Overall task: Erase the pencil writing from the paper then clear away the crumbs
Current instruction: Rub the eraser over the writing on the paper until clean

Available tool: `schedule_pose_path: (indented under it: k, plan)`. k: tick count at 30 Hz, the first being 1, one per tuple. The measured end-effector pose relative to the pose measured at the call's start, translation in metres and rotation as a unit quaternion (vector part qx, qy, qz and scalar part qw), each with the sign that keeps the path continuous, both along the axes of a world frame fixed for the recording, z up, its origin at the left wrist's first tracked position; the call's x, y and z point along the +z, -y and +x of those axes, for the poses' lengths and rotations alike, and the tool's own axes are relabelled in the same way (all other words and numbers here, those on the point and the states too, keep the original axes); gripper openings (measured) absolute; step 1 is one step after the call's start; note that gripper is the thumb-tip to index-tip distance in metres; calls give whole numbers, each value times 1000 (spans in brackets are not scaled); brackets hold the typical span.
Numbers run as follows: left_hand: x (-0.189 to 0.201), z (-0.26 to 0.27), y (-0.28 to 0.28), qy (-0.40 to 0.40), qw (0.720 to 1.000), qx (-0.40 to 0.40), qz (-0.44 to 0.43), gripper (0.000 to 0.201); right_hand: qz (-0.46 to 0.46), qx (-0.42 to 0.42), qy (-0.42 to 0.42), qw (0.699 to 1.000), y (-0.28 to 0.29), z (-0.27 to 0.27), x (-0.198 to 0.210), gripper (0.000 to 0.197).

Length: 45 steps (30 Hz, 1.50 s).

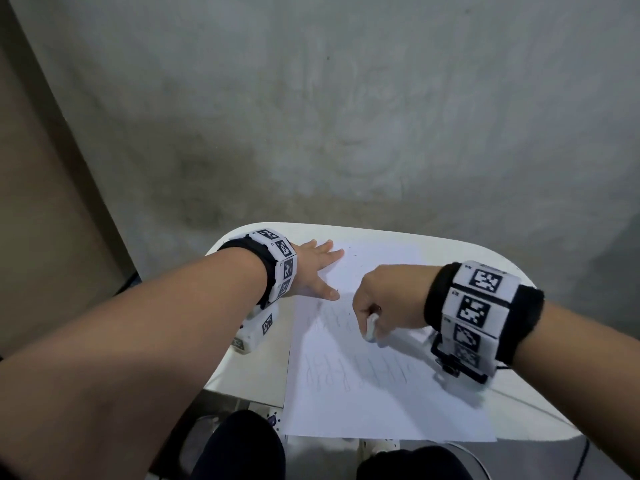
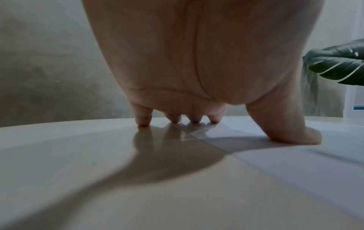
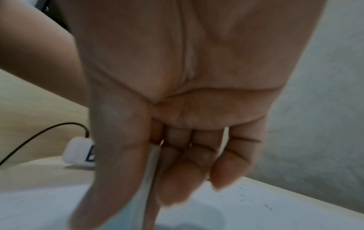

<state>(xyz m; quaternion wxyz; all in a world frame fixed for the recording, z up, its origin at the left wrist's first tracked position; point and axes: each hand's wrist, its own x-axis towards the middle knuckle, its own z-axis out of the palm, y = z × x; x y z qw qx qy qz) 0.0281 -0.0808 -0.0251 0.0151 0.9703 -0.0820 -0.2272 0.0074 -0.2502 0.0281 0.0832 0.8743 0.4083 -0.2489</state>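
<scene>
Nearest the camera, dark-clad knees (image 1: 242, 445) sit under the near edge of the white table (image 1: 249, 372). On the table lies a white sheet of paper (image 1: 388, 407), its near edge roughly level with the table's near edge. Faint pencil writing (image 1: 360, 372) runs in a row across the near half, with a second, fainter patch higher up by the fingers. Right hand (image 1: 388, 299) is over the middle of the sheet, fingers curled down, pinching a white eraser (image 1: 371, 328) between thumb and fingers; the eraser tip meets the paper beside the upper patch of writing. Right wrist view confirms it: a thin white slab clamped between thumb (image 3: 118, 155) and fingers, paper below. Left hand (image 1: 311, 268) is flat, fingers straight and spread, pressing down the sheet's far-left corner; left wrist view shows fingertips (image 2: 143, 121) and thumb planted, some on the table, some on the paper. Small dark specks (image 1: 349, 252) dot the far part of the sheet. Beyond the table, a grey wall (image 1: 346, 116); a green leaf (image 2: 338, 65) shows at the right in the left wrist view.
</scene>
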Motion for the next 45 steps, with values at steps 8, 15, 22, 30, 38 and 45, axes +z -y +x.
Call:
schedule_pose_path:
  k: [8,15,22,30,38,45]
  plan:
    - [0,0,-2,-3,1000,-10,9,88,50,-42,58,996,19,19,-4,15]
    - [0,-2,0,2,1000,-7,12,88,12,-24,90,996,6,22,5,14]
    - [-1,2,-1,-7,1000,-10,23,88,-34,-49,56,997,37,21,6,19]
    - [7,-3,7,-4,1000,-3,-5,89,76,-31,111,990,-26,11,-5,18]
    - [4,-1,-1,-13,1000,-8,-9,92,9,-1,49,999,-17,-6,-4,14]
    - [4,-1,3,-2,1000,-5,-25,88,50,-37,109,992,-31,6,-7,17]
